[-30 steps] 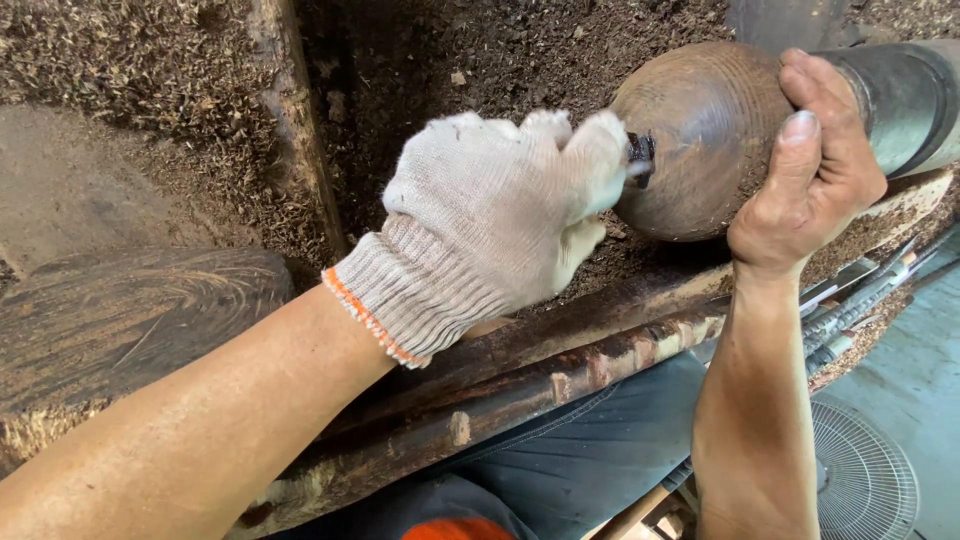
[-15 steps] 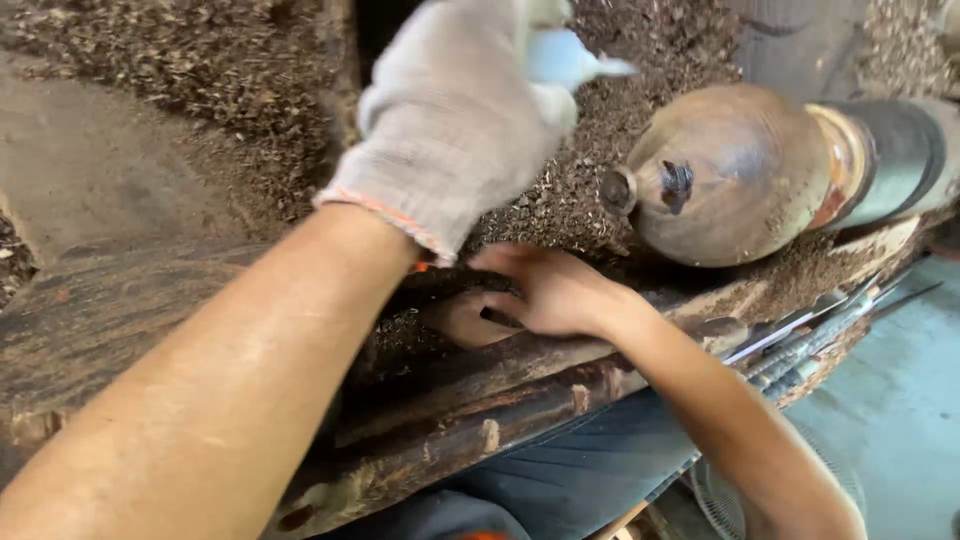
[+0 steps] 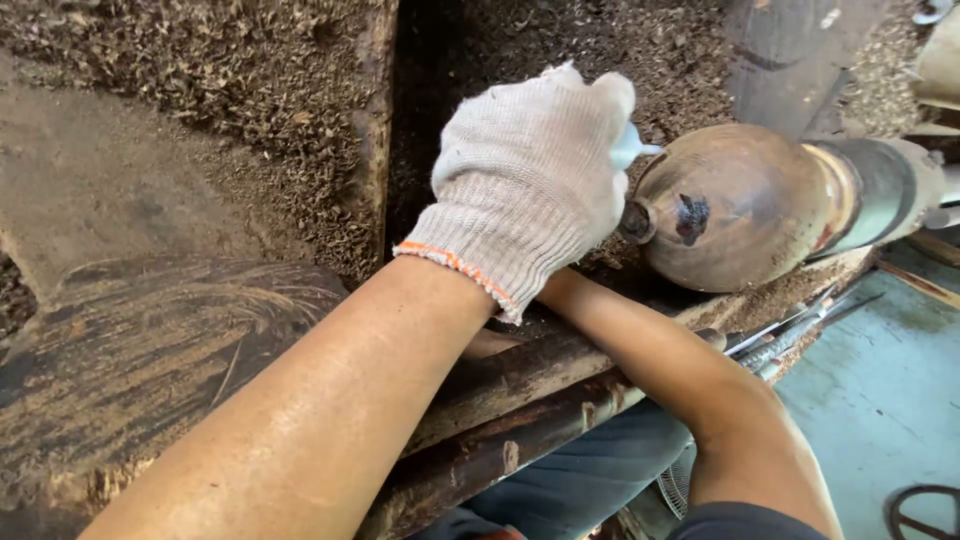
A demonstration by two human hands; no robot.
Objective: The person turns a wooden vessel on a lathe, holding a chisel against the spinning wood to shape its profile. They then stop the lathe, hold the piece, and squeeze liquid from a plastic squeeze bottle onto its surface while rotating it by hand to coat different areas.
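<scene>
My left hand, in a white knit glove with an orange cuff edge, is closed on a small pale blue-white piece. The piece's tip sits against the upper left of a rounded brown wooden workpiece. The workpiece lies sideways, with a small nub facing my glove and a dark spot near it. Its right end joins a grey cylindrical holder. My right forearm reaches from the lower right under my left wrist. The right hand itself is almost wholly hidden there, down by the dark rails.
Wood shavings cover the surface behind. Two dark, worn rails run diagonally below my arms. Several long metal tools lie at the right of the rails. A teal floor, a fan grille and a dark wheel are at lower right.
A second ago my right hand gripped the workpiece; it has dropped to the rails and slid under my left wrist. My gloved hand lifted away, then came back to the workpiece's tip.
</scene>
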